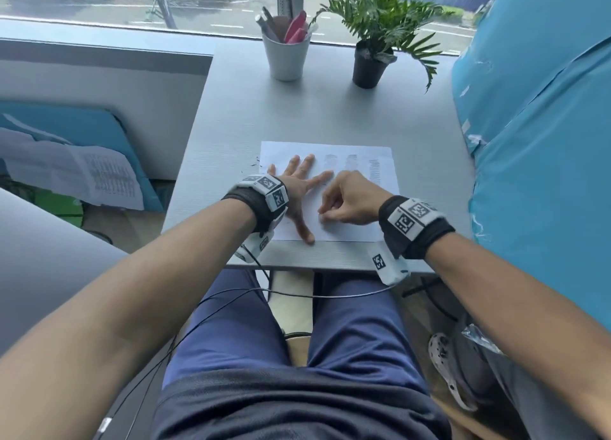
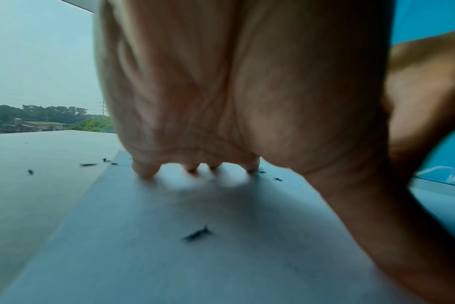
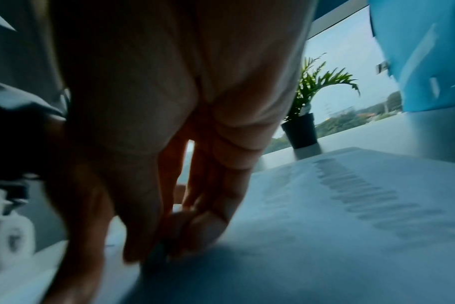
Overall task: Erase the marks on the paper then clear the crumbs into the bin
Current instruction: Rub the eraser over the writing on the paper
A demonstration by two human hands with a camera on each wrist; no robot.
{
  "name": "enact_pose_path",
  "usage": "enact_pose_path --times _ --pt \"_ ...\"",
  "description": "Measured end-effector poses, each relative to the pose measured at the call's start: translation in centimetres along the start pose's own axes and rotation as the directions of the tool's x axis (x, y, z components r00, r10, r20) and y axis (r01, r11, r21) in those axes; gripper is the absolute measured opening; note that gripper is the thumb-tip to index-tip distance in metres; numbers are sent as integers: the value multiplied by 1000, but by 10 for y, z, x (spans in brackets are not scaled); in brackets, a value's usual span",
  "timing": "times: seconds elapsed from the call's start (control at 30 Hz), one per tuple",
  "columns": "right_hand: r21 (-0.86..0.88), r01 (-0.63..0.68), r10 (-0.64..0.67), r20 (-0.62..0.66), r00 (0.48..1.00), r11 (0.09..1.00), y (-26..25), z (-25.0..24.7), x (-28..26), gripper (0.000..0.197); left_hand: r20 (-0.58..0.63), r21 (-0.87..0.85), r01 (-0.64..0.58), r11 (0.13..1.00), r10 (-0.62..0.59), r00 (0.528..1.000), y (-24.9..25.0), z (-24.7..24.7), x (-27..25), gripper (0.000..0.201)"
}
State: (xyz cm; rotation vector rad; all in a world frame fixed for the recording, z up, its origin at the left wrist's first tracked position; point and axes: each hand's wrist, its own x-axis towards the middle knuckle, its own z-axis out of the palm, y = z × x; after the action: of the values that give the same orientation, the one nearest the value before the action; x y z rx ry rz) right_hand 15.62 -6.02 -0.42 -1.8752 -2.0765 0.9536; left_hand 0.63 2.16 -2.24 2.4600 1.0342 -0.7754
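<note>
A white sheet of paper [image 1: 357, 208] lies on the grey table [image 1: 297, 115]. It carries two faint smudged columns of marks [image 1: 340, 160] and a darker column [image 1: 375, 173] near its right edge. My left hand [image 1: 297, 181] lies flat on the sheet's left part with fingers spread, pressing it down [image 2: 195, 168]. My right hand [image 1: 325, 213] is curled over the sheet's near middle. Its thumb and fingers pinch a small dark eraser [image 3: 156, 253] against the paper, and the eraser is mostly hidden. Dark crumbs [image 2: 196, 234] lie on the paper and on the table past its left edge [image 1: 254, 163].
A white cup of pens [image 1: 287, 52] and a potted plant [image 1: 370, 62] stand at the table's far end. Blue wrapped bulk [image 1: 535, 142] borders the right side. On the floor at lower right is what looks like a plastic-lined bin [image 1: 479, 337].
</note>
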Motion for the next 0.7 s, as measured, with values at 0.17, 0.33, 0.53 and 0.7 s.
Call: enact_pose_path --times 0.17,0.33,0.53,0.7 --pt "-42 -60 56 -92 994 997 8 -20 28 6 -21 -27 -25 999 24 999 -1 1 -2 156" --pt "18 -108 109 -196 975 994 9 -20 34 5 -22 -33 -4 999 4 1000 0 1 -1 162" --pt "-83 -27 27 5 1000 996 1 -13 22 8 -10 -35 -1 999 1 1000 1 0 -3 163" --pt "-45 -121 104 -278 955 992 17 -32 50 9 -19 -30 -2 1000 2 1000 2 -1 -5 163"
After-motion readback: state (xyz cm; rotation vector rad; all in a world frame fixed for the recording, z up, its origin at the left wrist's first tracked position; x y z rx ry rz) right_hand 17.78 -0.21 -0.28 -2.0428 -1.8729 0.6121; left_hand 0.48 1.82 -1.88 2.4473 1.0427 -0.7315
